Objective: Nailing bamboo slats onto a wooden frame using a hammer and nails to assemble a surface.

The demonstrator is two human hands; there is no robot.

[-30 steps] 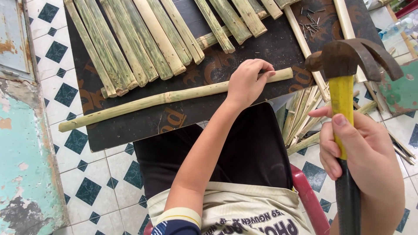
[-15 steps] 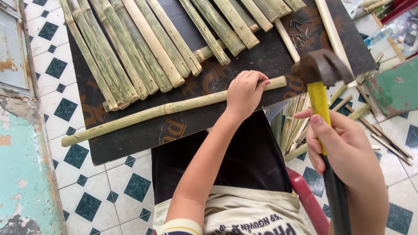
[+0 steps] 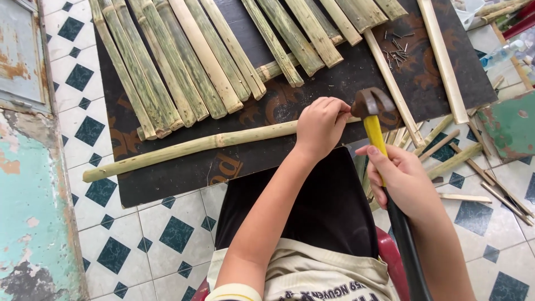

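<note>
Seen from the head camera, the left hand [image 3: 320, 127] is closed around the right end of a long bamboo pole [image 3: 189, 149] and presses it on a dark board [image 3: 262, 161] that lies on the tiled floor [image 3: 167, 234]. The pole runs from about 9 o'clock, where its left end goes over the edge of the board, up toward 2 o'clock, where it disappears under the fingers.

The right hand [image 3: 402, 181] is clamped on the yellow part of the handle of a hammer [image 3: 372, 111]. The black lower part of the handle passes under the palm toward 5 o'clock. The rusty head of the hammer is just beside the left hand, at its 3 o'clock side, right at the end of the pole; I cannot tell if it touches the pole.

At 12 o'clock from the hands, a row of split bamboo slats [image 3: 184, 67] lies side by side on the board, well apart from the pole. A small heap of nails [image 3: 397, 49] is at 1 o'clock on the board. More thin bamboo strips [image 3: 446, 150] lie on the floor at 3 o'clock, near the right hand.
</note>
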